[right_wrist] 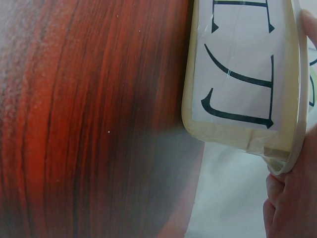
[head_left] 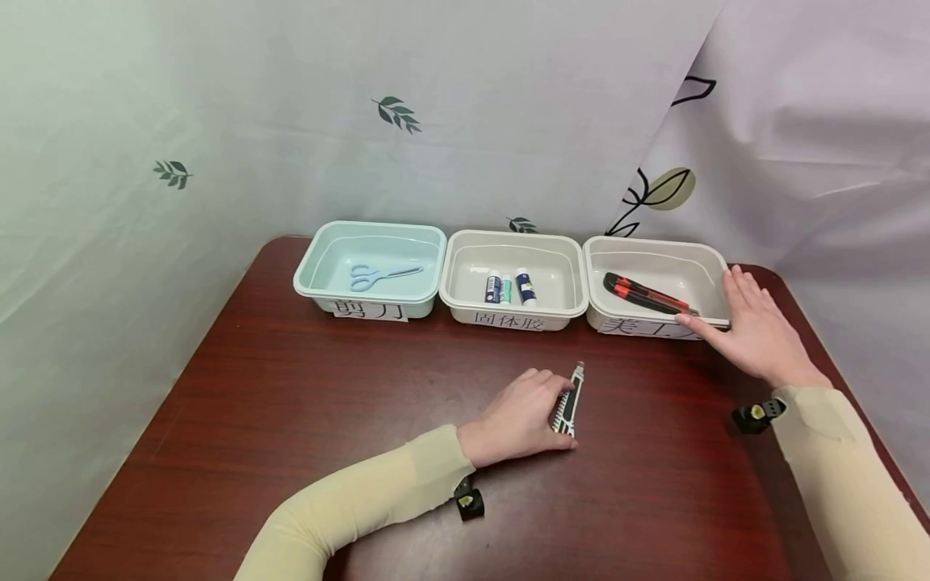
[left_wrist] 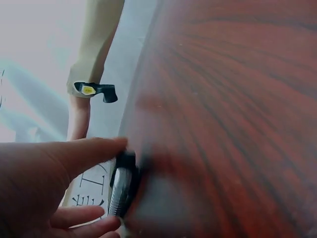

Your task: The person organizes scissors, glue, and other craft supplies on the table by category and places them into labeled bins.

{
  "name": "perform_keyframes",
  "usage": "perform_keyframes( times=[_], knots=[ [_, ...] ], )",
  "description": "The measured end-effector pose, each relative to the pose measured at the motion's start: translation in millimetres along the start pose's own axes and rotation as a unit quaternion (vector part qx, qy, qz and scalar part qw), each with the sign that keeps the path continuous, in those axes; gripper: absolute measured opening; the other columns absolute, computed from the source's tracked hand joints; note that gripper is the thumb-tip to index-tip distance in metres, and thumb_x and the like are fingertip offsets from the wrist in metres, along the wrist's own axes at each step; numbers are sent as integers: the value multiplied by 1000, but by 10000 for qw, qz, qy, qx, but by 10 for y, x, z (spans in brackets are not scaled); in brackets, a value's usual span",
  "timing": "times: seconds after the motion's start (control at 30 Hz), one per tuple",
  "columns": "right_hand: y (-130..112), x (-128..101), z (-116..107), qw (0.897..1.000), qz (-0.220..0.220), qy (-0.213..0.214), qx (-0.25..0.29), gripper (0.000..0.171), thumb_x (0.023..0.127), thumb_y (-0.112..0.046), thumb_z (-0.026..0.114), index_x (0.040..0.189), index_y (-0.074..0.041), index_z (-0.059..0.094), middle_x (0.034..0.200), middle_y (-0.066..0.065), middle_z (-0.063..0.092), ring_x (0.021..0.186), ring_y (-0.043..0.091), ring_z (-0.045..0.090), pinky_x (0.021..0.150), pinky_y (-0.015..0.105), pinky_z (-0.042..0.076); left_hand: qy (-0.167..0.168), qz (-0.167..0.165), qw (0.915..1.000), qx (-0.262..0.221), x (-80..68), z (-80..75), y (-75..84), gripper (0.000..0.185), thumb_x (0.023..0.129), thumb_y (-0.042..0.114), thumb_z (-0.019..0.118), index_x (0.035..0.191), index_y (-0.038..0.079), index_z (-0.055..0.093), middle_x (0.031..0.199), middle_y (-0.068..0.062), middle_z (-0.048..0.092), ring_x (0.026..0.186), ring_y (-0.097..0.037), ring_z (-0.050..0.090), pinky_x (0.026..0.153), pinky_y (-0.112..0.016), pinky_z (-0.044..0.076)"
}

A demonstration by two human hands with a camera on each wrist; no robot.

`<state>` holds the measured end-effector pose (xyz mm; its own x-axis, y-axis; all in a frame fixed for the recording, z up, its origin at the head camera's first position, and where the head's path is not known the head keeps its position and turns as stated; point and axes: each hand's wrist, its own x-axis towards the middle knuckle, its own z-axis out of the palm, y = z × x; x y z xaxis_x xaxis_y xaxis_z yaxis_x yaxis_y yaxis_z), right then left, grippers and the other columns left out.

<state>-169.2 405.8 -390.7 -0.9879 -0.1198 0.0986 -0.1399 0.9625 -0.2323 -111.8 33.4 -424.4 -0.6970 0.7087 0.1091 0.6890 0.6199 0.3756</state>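
Observation:
A black and silver utility knife (head_left: 574, 394) lies on the dark red table (head_left: 327, 420), near its middle. My left hand (head_left: 568, 411) grips it, fingers curled over the top and thumb at its near end; the left wrist view shows the thumb on the knife (left_wrist: 121, 191). My right hand (head_left: 726, 311) rests flat against the right front corner of the right cream bin (head_left: 657, 248), thumb along the front rim. That bin holds a red and black utility knife (head_left: 643, 294). The right wrist view shows the bin's labelled wall (right_wrist: 242, 74) with fingers (right_wrist: 290, 203) at its corner.
A cream bin (head_left: 513, 239) with glue sticks (head_left: 512, 288) stands in the middle of the row. A pale teal bin (head_left: 370, 230) with light blue scissors (head_left: 381, 275) stands on the left. Leaf-print curtains hang behind and on both sides.

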Motion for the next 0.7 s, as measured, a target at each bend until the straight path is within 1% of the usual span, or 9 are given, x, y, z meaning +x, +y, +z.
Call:
perform_keyframes(
  times=[0.07, 0.13, 0.23, 0.37, 0.47, 0.6, 0.7],
  knots=[
    [2, 2, 0, 10000, -3, -1, 3, 106, 97, -58, 58, 157, 10, 4, 162, 33, 0, 152, 41, -4, 122, 48, -3, -44, 57, 10000, -62, 2, -11, -13, 65, 78, 36, 88, 131, 6, 64, 113, 1, 65, 97, -12, 55, 89, -22, 44],
    [3, 3, -1, 10000, -8, 5, 0, 106, 97, -58, 58, 157, 10, 4, 162, 33, 1, 152, 41, -4, 122, 48, -3, -81, 99, 9999, -81, 3, -18, -31, 60, 79, 26, 86, 131, 7, 64, 114, 1, 65, 99, -13, 56, 89, -23, 44],
    [4, 4, 1, 10000, -9, 14, 3, 106, 97, -58, 58, 157, 10, 4, 162, 33, 1, 152, 41, -4, 122, 48, -3, -105, 123, 9999, -41, 4, -27, -63, 54, 79, 17, 83, 129, 7, 65, 116, 0, 66, 102, -15, 58, 92, -23, 45],
    [8, 5, 4, 10000, -7, 26, 18, 106, 97, -58, 58, 157, 10, 4, 162, 33, 2, 152, 41, -3, 122, 48, -2, -145, 113, 9998, 65, 18, -56, -105, 49, 82, 16, 80, 128, 7, 67, 116, -1, 66, 104, -16, 59, 94, -25, 46],
    [10, 5, 5, 10000, -3, 22, 24, 106, 96, -58, 59, 158, 10, 4, 162, 33, 1, 152, 41, -3, 122, 48, -2, -179, 100, 9997, 153, 41, -83, -142, 46, 83, 16, 79, 127, 7, 70, 114, -1, 66, 104, -16, 60, 93, -26, 47],
    [12, 4, 11, 10000, -8, 22, 21, 106, 97, -58, 58, 158, 10, 4, 162, 33, 1, 152, 40, -4, 122, 48, -2, -151, 89, 9997, 188, 90, -106, -200, 40, 83, 15, 78, 123, 8, 73, 108, -1, 66, 101, -16, 60, 90, -26, 48],
    [11, 1, 15, 10000, -13, 34, 29, 106, 97, -58, 58, 158, 10, 4, 162, 33, 1, 152, 40, -3, 122, 49, -2, -121, 42, 9998, 156, 134, -113, -242, 35, 83, 16, 79, 118, 10, 76, 102, 1, 65, 96, -13, 60, 85, -24, 48]
  ],
)
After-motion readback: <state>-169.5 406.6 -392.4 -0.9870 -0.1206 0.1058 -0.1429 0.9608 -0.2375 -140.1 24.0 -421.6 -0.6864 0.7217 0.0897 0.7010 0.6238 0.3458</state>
